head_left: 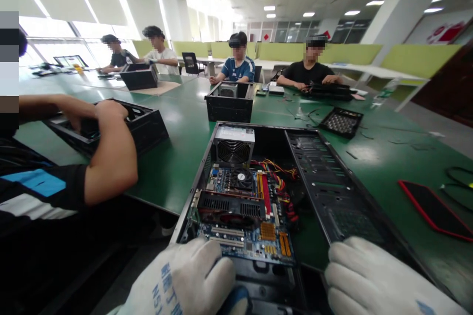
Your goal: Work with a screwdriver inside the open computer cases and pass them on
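Observation:
An open black computer case (325, 192) lies flat on the green table (177, 157) in front of me. Inside it are a blue motherboard (247, 241), a power supply with a fan (234, 144) and red and yellow cables (281, 177). My left hand (185, 280), in a white work glove, is curled on the near edge of the case at the motherboard side. My right hand (373, 280), also gloved, wraps over the near right edge of the case.
A co-worker's bare arm (107, 152) at my left reaches into another black case (121, 125). A third case (229, 101) stands farther back. A red-edged phone (436, 209) and cables (458, 182) lie at the right. Several people sit along the far side.

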### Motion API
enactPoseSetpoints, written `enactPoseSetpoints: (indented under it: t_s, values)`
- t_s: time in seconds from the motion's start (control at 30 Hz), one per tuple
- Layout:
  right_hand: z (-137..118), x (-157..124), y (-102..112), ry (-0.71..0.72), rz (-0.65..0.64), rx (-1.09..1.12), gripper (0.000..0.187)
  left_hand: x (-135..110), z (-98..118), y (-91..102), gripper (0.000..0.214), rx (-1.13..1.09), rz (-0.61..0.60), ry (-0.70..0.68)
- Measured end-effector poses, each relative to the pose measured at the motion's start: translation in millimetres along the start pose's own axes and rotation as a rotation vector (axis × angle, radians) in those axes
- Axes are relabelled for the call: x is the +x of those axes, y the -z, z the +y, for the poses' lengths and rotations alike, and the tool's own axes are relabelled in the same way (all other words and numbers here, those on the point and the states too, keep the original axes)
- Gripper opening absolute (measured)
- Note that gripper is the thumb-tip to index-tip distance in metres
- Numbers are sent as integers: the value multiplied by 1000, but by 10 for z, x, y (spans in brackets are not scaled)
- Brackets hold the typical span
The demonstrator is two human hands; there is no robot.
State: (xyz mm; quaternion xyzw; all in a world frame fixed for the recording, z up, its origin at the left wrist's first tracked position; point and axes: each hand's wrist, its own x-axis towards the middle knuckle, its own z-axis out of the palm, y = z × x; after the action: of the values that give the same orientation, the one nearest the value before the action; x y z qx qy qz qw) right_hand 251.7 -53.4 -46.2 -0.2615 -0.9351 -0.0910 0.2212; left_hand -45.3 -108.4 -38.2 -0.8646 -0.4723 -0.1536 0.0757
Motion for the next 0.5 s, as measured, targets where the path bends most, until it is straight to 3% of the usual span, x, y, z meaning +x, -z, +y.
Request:
enactPoseSetpoints:
  t_s: [0.07, 0.1, 0.2, 0.27, 0.4, 0.5]
  values:
    - [104, 238, 130, 170, -84, 36, 31, 13, -17, 20, 20, -53, -7, -5]
    - [162, 387, 185, 175, -105, 40, 31, 30, -25, 40, 20, -72, -12, -8]
    - [353, 873, 200, 0, -242, -25, 35, 127, -35, 134, 18, -94, 5, 6]
    - [486, 1177, 52, -56, -364, -101, 41, 216, -45, 182, 16, -96, 47, 40]
    - [684, 1624, -461, -123, -647, -162, 54, 366, -108, 139, 18, -112, 71, 89]
    - [740, 1792, -820, -142, -741, -117, 68, 389, -146, 66, 17, -138, 53, 114]
